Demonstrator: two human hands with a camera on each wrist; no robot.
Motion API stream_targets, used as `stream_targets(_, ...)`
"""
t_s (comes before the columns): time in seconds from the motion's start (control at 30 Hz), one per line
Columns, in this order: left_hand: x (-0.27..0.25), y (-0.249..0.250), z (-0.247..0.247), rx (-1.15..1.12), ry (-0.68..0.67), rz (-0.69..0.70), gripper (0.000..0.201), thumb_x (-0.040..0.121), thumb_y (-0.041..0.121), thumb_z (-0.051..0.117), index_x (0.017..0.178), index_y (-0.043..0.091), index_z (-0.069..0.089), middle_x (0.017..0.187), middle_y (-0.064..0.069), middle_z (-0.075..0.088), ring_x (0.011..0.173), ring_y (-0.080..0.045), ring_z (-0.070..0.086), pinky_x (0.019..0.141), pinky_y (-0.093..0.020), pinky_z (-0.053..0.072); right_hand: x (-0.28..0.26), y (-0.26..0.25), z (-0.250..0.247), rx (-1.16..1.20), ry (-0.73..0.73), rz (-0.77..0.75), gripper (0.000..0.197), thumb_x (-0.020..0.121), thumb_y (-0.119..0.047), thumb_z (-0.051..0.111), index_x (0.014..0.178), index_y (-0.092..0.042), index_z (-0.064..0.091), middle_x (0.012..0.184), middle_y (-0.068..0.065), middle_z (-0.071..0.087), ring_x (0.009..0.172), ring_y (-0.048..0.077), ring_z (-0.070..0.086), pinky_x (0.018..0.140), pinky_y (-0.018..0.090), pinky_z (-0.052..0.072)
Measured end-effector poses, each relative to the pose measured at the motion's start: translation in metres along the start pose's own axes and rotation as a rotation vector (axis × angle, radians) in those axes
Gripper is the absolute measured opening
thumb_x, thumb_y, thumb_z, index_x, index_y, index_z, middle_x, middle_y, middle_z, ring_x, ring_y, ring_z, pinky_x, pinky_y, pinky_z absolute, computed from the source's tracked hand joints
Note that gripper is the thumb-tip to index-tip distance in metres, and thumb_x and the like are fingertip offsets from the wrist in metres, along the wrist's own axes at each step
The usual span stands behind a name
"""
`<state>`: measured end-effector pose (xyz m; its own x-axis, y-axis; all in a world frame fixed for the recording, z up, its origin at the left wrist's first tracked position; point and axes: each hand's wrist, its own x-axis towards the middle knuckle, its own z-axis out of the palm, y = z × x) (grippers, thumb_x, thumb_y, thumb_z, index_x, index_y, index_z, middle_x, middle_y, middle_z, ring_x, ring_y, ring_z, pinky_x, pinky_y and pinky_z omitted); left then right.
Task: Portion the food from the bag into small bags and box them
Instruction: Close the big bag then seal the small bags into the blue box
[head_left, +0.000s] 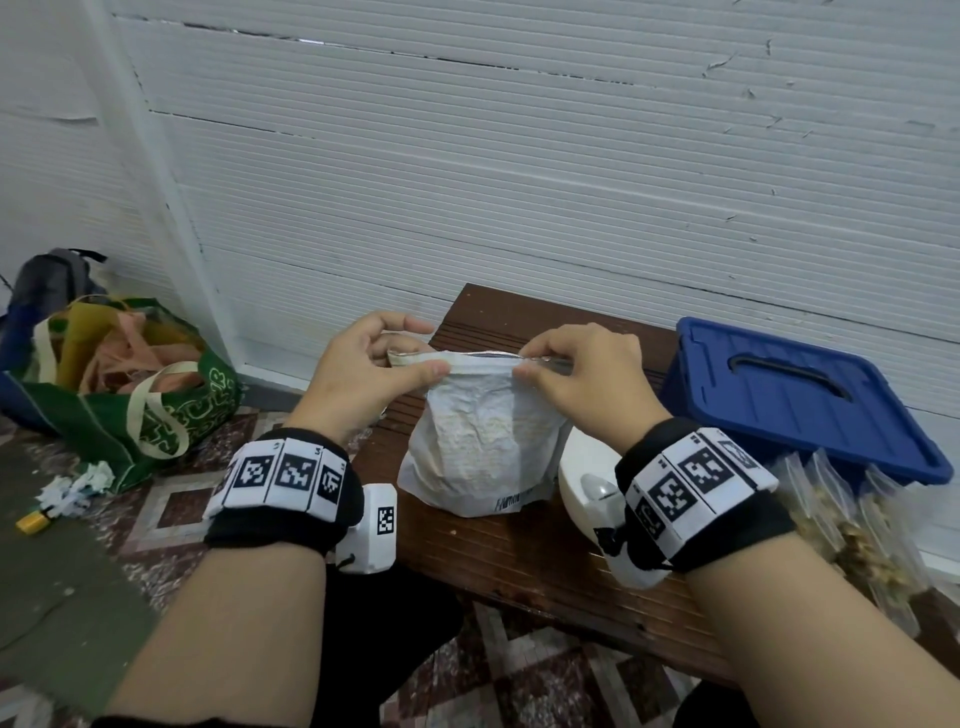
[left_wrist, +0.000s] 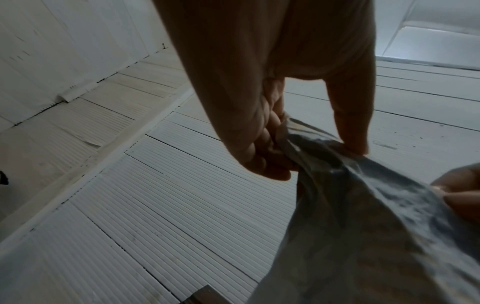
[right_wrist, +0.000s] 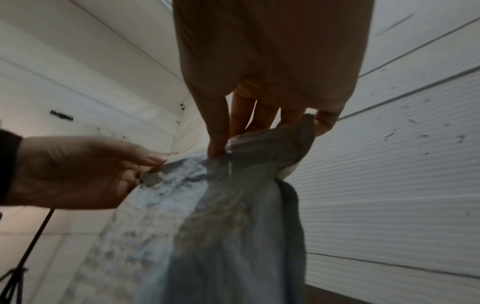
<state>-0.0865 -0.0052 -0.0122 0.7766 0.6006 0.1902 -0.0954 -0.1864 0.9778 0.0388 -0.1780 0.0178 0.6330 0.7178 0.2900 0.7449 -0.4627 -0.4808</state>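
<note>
The dark writing low on my crumpled white food bag (head_left: 480, 447) is too small to read. The bag stands upright on the brown bench (head_left: 524, 551), its top edge pinched at either end by my left hand (head_left: 363, 369) and right hand (head_left: 587, 374)

What fills the crumpled white paper food bag (head_left: 480, 441) cannot be seen, since its mouth faces away from the head camera. The small dark lettering near its base is too small to read. The right hand (head_left: 582, 374) and its wristband cover much of the white rounded object (head_left: 584, 467), leaving its identity unclear. The clear small bags of tan food (head_left: 852, 530) run behind the right forearm. The blue plastic lidded box (head_left: 795, 395) conceals its interior. Both wrist views are dim and blurred.
</note>
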Motion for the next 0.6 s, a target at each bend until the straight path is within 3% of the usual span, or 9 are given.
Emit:
stream_targets(0.1,-0.002,0.005,0.004,0.001,-0.017,-0.015,0.044,0.058,0.019,0.083,0.098,0.017,0.066,0.074,0.005,0.072,0.074,-0.003,0.068,0.064,-0.016,0.053,0.001,-0.005,0.003,-0.045,0.001,-0.002,0.01,0.088,-0.035,0.063,0.078,-0.036,0.059,0.086,-0.017,0.06,0.097,0.006,0.049,0.081,0.027,0.016)
stream_targets(0.23,-0.001,0.005,0.005,0.011,-0.003,-0.03,0.04,0.053,0.023,0.082,0.09,0.019,0.067,0.072,0.002,0.071,0.067,-0.004,0.067,0.058,-0.015,0.05,0.001,-0.006,0.005,-0.054,0.021,0.003,0.012,0.088,-0.035,0.062,0.077,-0.036,0.058,0.08,-0.02,0.056,0.095,0.005,0.047,0.077,0.027,0.013)
stream_targets(0.37,-0.001,0.005,0.007,0.012,0.025,-0.047,0.034,0.057,0.018,0.083,0.086,0.014,0.067,0.069,-0.003,0.068,0.059,-0.004,0.065,0.05,-0.016,0.049,0.0,-0.013,0.008,-0.144,0.032,-0.064,0.008,0.087,-0.046,0.061,0.087,-0.04,0.065,0.087,-0.018,0.061,0.095,0.003,0.046,0.075,0.029,0.012)
stream_targets(0.47,-0.002,0.005,0.008,0.031,0.032,-0.029,0.03,0.062,0.012,0.084,0.087,0.012,0.067,0.069,-0.005,0.069,0.059,-0.003,0.065,0.055,-0.015,0.051,0.002,-0.019,0.014,-0.151,0.066,-0.094,0.008,0.088,-0.04,0.062,0.082,-0.036,0.062,0.085,-0.017,0.062,0.092,0.005,0.047,0.075,0.028,0.011)
stream_targets(0.6,-0.004,0.002,0.005,0.037,0.038,-0.02,0.03,0.063,0.008,0.084,0.086,0.014,0.067,0.064,0.005,0.069,0.06,-0.002,0.065,0.056,-0.015,0.05,0.003,-0.019,0.019,-0.151,0.082,-0.088,0.011,0.089,-0.037,0.062,0.079,-0.035,0.06,0.084,-0.016,0.062,0.09,0.005,0.046,0.075,0.029,0.011)
